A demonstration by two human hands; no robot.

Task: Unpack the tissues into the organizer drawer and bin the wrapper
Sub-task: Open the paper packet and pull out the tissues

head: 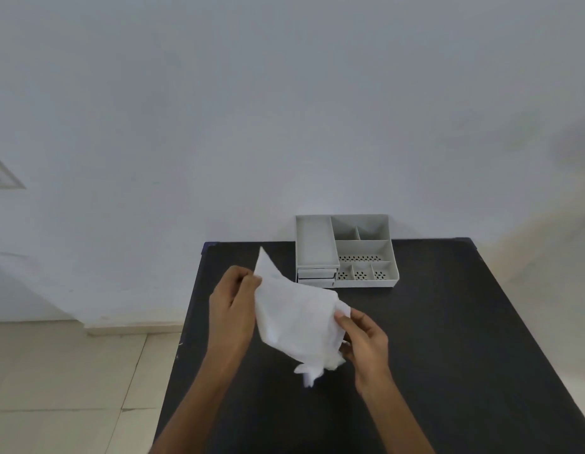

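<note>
A white tissue point(296, 317) is spread out in the air above the black table point(448, 339), crumpled at its lower end. My left hand point(232, 303) pinches its upper left edge. My right hand point(363, 339) grips its right side and the bunched lower part. A grey plastic organizer point(365, 249) stands at the table's far edge, behind the tissue; its small drawers point(315, 277) at the front left look pushed in. No wrapper or bin is visible.
The organizer has several open compartments on top, some with perforated floors. A white wall rises just behind the table. Pale floor tiles lie to the left of the table's left edge.
</note>
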